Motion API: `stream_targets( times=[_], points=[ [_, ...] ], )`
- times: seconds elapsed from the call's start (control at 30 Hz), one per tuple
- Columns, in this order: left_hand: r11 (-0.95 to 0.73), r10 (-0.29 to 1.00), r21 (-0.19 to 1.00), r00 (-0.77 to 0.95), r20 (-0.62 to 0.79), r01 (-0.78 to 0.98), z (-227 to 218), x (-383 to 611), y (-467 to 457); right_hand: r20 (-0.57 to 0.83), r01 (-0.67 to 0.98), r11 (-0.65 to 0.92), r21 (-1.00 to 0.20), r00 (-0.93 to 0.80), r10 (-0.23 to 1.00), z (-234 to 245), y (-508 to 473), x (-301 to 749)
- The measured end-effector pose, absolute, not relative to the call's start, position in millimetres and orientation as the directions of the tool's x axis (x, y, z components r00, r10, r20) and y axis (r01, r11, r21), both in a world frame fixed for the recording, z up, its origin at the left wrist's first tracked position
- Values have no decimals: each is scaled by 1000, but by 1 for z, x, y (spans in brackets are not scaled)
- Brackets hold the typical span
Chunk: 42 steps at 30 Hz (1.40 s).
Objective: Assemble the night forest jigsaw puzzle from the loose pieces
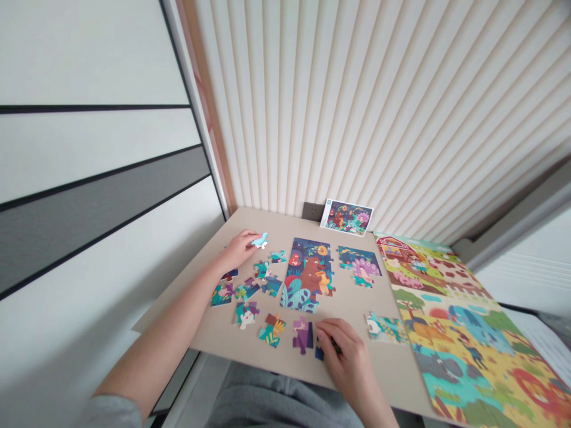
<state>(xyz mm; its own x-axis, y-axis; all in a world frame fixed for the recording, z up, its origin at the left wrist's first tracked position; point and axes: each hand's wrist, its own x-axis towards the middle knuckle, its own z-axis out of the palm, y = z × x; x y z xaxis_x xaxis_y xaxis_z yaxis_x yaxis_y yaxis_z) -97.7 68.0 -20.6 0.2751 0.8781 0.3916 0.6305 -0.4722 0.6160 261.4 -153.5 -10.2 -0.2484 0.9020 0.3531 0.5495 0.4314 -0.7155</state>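
My left hand [243, 246] is stretched out to the back left of the table and pinches a light blue puzzle piece [259, 241] by its edge. At the front, my right hand [345, 348] rests with bent fingers on a dark blue puzzle piece [319, 352], which it partly hides. Just left of that lies a purple puzzle piece [301, 334]. Between my hands is a joined puzzle section [310, 270] with a brown bear. A smaller joined section [360, 264] with a purple peacock lies to its right.
Several loose pieces, such as a rabbit piece [263, 270], are scattered left of the bear section. A joined strip [386, 329] lies at the right. A picture card [347, 217] leans at the back by a socket [312, 211]. Finished-looking animal puzzles [464, 333] cover the right side.
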Motion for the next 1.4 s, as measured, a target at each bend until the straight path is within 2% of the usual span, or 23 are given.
stream_targets(
  times=[0.13, 0.47, 0.67, 0.93, 1.1, 1.2, 1.4],
  points=[
    [-469, 883, 682, 286, 372, 561, -6, -90, 57, 356, 553, 429, -714, -240, 903, -9, -154, 261],
    [-516, 819, 769, 481, 314, 377, 27, -37, 10, 339, 548, 416, -726, -240, 909, -5, -154, 260],
    [-465, 857, 794, 424, 293, 392, 17, -30, 8, 334, 552, 409, -727, -237, 912, -3, -154, 259],
    [-397, 893, 877, 335, 301, 271, 9, -33, 13, 350, 565, 426, -707, -245, 904, -3, -153, 259],
    [-373, 873, 865, 444, 203, 336, 19, -29, 2, 367, 570, 441, -693, -248, 896, -3, -152, 258],
    [-386, 820, 867, 549, 165, 316, 24, -22, -8, 380, 576, 439, -690, -227, 897, -4, -153, 259],
    [-482, 688, 846, 697, 203, 230, 21, 4, -42, 343, 585, 387, -713, -191, 920, -7, -155, 260]
  ],
)
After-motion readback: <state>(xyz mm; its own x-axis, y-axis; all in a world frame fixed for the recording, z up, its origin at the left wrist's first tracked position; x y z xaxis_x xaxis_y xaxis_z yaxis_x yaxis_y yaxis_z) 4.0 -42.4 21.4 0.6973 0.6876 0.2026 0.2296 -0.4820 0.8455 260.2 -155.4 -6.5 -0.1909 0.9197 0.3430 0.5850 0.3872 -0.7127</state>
